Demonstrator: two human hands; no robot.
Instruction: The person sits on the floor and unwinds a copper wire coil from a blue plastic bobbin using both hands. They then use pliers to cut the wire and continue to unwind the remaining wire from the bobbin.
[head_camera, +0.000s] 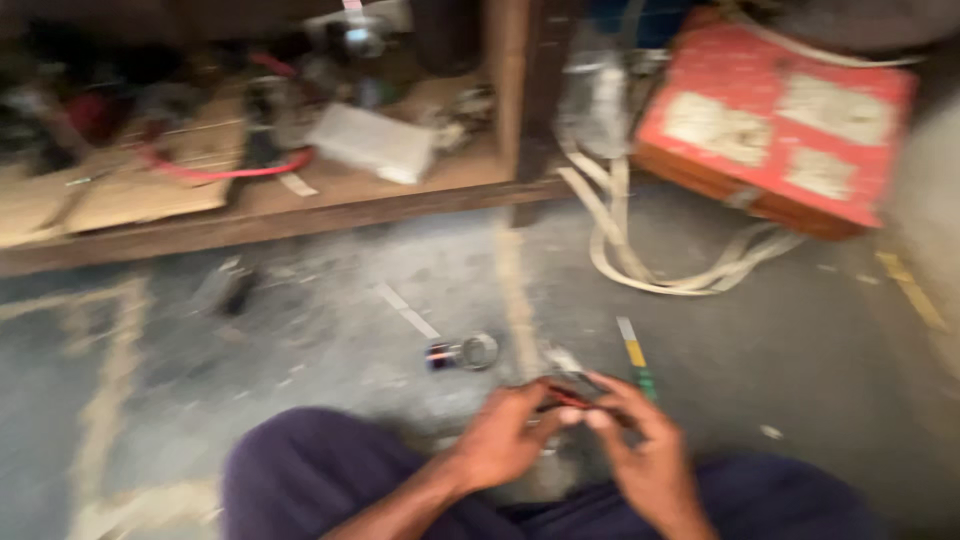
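Both hands, left hand (505, 435) and right hand (640, 445), pinch a small dark, red-wired part (572, 395) between their fingertips above the floor (330, 340), apparently mid-fiddling, which likely calls for steady, fine fingerwork.

Light: dim, warm indoor cast.
Blur: heavy motion smear across the whole frame.
Shadows: deep along the top edge.
Glare: none.

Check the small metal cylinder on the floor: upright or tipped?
Tipped. The cylinder lies on its side on the concrete floor, round end facing right, just beyond the left hand. Blur hides finer detail.
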